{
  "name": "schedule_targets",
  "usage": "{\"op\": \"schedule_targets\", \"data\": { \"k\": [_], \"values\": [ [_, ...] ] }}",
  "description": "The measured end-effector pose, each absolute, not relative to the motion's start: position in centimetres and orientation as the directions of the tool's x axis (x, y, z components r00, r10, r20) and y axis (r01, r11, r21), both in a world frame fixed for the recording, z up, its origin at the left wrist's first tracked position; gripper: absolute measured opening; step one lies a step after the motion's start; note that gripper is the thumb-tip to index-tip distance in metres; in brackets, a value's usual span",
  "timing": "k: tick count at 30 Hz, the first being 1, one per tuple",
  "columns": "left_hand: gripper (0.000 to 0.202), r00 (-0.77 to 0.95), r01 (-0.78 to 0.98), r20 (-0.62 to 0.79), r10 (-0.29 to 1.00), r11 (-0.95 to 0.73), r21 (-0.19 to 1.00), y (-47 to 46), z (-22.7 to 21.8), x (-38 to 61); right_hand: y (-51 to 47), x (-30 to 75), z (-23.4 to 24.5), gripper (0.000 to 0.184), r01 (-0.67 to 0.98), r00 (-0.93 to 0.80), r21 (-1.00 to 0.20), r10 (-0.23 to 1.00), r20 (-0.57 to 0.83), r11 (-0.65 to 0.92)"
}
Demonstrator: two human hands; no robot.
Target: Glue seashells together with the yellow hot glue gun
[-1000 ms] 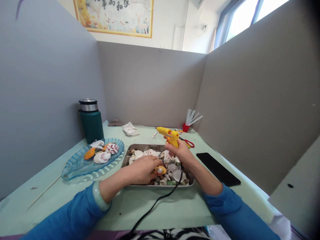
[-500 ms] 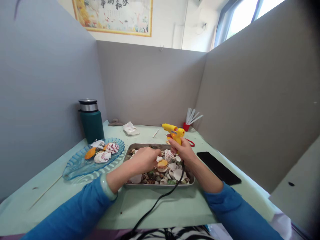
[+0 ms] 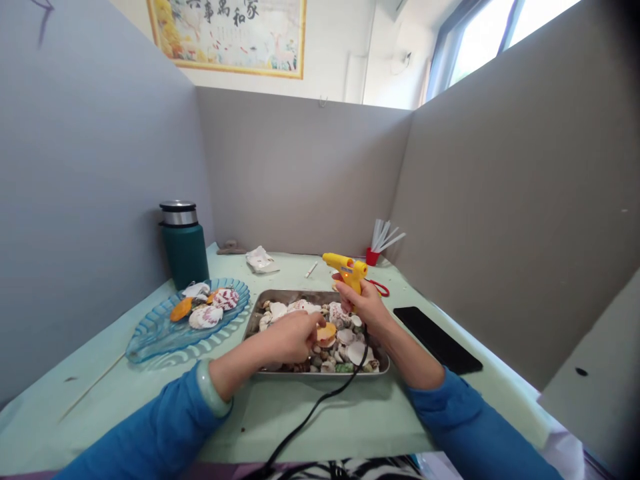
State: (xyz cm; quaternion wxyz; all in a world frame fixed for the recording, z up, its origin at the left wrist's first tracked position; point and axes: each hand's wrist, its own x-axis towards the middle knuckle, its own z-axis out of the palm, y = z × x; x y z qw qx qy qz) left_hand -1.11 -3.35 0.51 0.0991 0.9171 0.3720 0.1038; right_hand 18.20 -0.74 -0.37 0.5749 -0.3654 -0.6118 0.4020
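My right hand (image 3: 366, 301) is wrapped round the handle of a yellow hot glue gun (image 3: 350, 267), its nozzle pointing left and a small light glowing on its side. A black cord (image 3: 320, 398) runs down from it across the tray's front edge. Low over the metal tray (image 3: 320, 375), my left hand (image 3: 303, 331) has its fingers curled down among seashells (image 3: 345, 337). Its index finger is right beside an orange scallop shell (image 3: 327, 333). The fingertips are partly hidden, so I cannot see what they pinch.
On the left, a blue glass dish (image 3: 150, 337) holds several shells, with a green flask (image 3: 184, 250) behind it. A black phone-like slab (image 3: 437, 339) lies right of the tray. Glue sticks (image 3: 383, 235) stand in a red cup (image 3: 372, 257); crumpled tissue (image 3: 261, 260) lies at the back.
My left hand has shifted slightly down and toward me over the shells, uncovering white shells at the tray's back. The glue gun stays in my right hand, moved very little.
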Motion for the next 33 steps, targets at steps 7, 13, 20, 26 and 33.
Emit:
{"op": "schedule_targets", "data": {
  "k": [7, 13, 20, 26, 33],
  "values": [
    [0.040, 0.532, 0.238, 0.054, 0.845, -0.210, 0.948, -2.1, 1.8, -1.7, -0.9, 18.1, -0.3, 0.041, 0.007, -0.088, -0.917, 0.913, 0.397, 0.399],
    [0.039, 0.400, 0.136, 0.279, 0.873, -0.357, 0.924, -0.8, 1.0, -1.4, -1.3, 17.4, -0.1, 0.034, 0.046, -0.173, -0.931, 0.921, 0.348, 0.361],
    [0.046, 0.349, 0.114, 0.401, 0.847, -0.462, 0.879, -0.5, 0.7, -1.3, -1.0, 16.8, -0.1, 0.035, 0.061, -0.233, -0.939, 0.920, 0.315, 0.337],
    [0.048, 0.345, 0.087, 0.404, 0.847, -0.458, 0.885, -0.8, 0.6, -1.0, -1.6, 16.7, 0.5, 0.033, 0.041, -0.242, -0.945, 0.921, 0.306, 0.325],
    [0.040, 0.353, 0.098, 0.357, 0.865, -0.414, 0.905, -0.6, 0.6, -1.1, -1.7, 16.4, 0.9, 0.034, -0.050, -0.176, -0.923, 0.906, 0.385, 0.382]
  ]
}}
